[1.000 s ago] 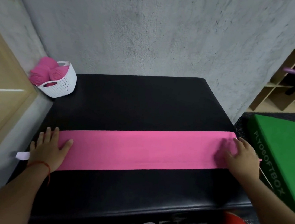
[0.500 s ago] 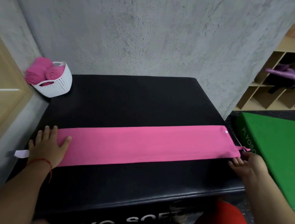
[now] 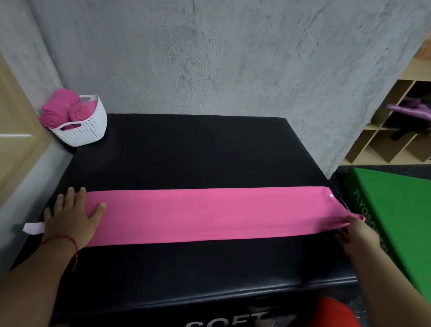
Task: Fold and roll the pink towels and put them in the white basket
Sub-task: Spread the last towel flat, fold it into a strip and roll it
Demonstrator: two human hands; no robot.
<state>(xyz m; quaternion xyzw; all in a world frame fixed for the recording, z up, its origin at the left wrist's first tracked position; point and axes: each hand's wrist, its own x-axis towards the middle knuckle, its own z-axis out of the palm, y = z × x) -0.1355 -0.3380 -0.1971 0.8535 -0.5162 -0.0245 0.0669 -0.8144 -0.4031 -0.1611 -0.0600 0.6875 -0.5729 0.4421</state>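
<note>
The right hand, just below the towel's corner half a second ago, now pinches the right end of the towel, bunching it. The left hand stays flat, fingers spread, on the left end. The towel lies as a strip across the black box. The basket with rolled towels sits at the far left corner, and a green box lies to the right.

There is one view only, worn on the head of the person. It looks forward and down, from near, over the front edge of the black box. The pink towel crosses the whole frame. The left hand and right hand lie at its ends. The wide lens curves the grey wall behind.
</note>
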